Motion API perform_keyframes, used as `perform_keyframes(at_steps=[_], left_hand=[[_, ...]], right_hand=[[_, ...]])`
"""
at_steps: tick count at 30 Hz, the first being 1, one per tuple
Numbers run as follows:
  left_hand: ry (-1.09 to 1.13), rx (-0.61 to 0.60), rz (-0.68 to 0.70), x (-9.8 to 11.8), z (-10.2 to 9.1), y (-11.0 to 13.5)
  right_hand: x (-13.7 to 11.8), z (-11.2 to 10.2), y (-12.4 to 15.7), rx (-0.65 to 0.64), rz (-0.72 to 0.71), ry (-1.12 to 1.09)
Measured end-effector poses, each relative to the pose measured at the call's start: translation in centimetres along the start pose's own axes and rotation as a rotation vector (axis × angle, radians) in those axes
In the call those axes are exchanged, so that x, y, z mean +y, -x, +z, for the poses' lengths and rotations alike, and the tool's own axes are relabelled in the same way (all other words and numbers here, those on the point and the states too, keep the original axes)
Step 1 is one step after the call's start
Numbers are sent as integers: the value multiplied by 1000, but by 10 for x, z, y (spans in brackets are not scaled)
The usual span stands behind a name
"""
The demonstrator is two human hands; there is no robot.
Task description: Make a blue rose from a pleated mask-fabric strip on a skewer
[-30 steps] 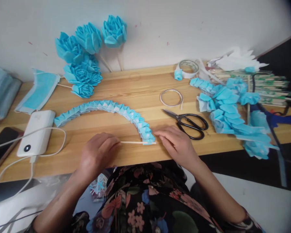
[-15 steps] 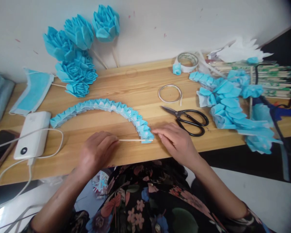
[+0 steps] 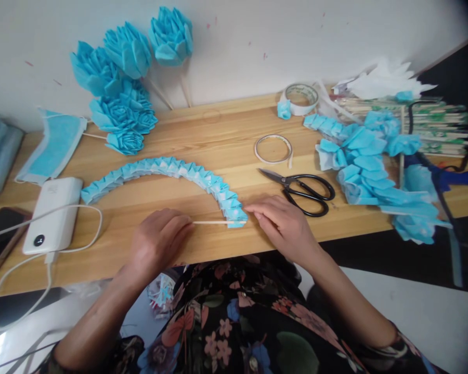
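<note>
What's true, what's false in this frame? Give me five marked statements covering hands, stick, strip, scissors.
1. The left hand holds a thin pale stick. True.
2. The stick overlaps one end of the folded blue strip. True.
3. That strip lies straight. False: it curves in an arc.
4. The scissors are nearer the right hand than the left. True.
5. The right hand grips the scissors. False: they lie on the table beside it.

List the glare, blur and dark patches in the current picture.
Head view: top right corner falls into black; head view: bright washed-out patch at the lower left; head view: folded pale-blue stack looks soft, scissors clearer; head view: pale spots on the pleated blue strip, glare or tape, cannot tell.
</note>
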State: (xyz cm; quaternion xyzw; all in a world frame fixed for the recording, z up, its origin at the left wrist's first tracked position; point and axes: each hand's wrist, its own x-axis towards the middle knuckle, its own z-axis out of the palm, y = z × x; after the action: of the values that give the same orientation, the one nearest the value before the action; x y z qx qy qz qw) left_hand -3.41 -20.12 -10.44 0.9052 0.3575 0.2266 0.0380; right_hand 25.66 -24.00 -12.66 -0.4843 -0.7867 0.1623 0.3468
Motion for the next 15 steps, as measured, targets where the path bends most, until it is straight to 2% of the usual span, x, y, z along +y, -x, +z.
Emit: perform_keyframes(at_steps=[15], left_hand=[[-19,-39,0,-2,1,2]], right_hand=[[-2,0,-2,15,-12,5]])
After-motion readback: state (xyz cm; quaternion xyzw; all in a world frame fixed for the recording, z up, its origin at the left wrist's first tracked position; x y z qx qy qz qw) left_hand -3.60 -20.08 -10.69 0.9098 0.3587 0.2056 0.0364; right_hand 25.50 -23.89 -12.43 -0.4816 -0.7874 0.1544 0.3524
